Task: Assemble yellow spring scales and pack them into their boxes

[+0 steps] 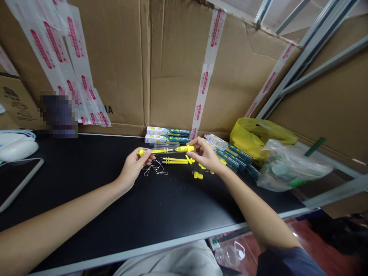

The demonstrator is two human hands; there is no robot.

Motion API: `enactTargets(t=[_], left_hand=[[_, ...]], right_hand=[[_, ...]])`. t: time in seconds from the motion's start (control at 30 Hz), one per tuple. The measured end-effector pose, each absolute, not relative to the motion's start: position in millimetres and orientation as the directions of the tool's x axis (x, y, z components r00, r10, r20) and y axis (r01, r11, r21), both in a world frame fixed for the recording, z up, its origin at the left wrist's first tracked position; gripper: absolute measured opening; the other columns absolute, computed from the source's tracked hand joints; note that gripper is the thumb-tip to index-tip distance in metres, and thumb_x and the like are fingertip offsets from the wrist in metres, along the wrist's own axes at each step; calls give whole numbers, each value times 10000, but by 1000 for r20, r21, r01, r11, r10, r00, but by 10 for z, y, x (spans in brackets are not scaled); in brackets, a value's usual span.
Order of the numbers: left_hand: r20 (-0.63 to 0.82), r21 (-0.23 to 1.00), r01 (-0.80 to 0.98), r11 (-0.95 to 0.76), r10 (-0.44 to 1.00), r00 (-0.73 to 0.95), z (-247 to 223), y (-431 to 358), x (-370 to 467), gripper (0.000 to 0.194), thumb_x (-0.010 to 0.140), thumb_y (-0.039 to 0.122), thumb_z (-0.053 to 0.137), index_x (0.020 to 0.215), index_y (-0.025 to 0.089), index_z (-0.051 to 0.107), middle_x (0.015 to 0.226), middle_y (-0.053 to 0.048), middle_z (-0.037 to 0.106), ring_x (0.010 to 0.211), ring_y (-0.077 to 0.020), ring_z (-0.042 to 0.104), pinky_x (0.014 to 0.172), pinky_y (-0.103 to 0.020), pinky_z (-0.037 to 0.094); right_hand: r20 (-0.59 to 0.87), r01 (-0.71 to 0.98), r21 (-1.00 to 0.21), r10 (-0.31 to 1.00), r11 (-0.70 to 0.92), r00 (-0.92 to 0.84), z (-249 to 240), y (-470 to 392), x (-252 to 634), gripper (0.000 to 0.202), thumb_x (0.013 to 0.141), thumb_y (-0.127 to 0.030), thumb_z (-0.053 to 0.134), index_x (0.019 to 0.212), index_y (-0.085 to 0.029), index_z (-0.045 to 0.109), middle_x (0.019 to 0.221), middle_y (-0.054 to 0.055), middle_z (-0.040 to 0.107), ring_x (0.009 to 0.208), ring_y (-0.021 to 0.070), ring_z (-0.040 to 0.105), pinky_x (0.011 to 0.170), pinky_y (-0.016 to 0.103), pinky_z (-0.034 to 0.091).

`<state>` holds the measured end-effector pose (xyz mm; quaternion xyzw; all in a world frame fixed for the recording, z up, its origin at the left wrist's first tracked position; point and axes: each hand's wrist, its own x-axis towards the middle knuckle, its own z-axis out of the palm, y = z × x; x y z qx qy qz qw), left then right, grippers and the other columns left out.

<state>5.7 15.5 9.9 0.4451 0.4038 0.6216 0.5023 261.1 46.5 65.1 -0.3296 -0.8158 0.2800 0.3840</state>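
Observation:
A tubular spring scale (163, 150), clear with yellow ends, is held level above the black table. My left hand (130, 167) pinches its left end between thumb and fingers. My right hand (207, 155) grips the yellow cap at its right end. Beneath it lie yellow rods (176, 161) with dark tips and several bent wire hooks (155, 168). A small yellow cap piece (198, 175) rests below my right hand. Other small yellow parts lie partly hidden behind that hand.
Printed boxes (166, 139) lie along the back, and more boxes (230, 150) stretch to the right. A yellow bag (249, 132) and a clear plastic bag (277, 174) stand at the right. A tablet (21, 178) lies left. Cardboard (175, 69) walls the back; a metal frame (299, 69) rises right.

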Motion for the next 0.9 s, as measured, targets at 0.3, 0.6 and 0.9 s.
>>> enactTargets(t=[0.3,0.6,0.9], left_hand=[[149,945,-279,-173,983,-108,78,180,35,391,689,509,745,788,155,613,733,-21,658,692,-116,567,680,-244,431],[187,951,-220,-215,972,-142,66,197,30,389,693,485,745,860,152,631,748,-32,683,695,-130,590,691,-260,442],[187,945,-247,-217,973,-139,57,189,49,434,739,528,693,943,147,650,747,-32,672,696,-127,587,668,-254,441]], right_hand=[[575,324,-597,673,734,-464,669,500,2624,225,805,-356,699,939,-207,596,1002,60,597,925,182,593,799,339,532],[471,296,-732,769,614,-432,576,568,2642,301,758,-396,739,934,-204,588,945,39,630,856,170,638,813,353,562],[459,264,-766,786,586,-413,549,579,2622,298,748,-347,749,930,-199,565,875,16,603,789,141,616,740,297,544]])
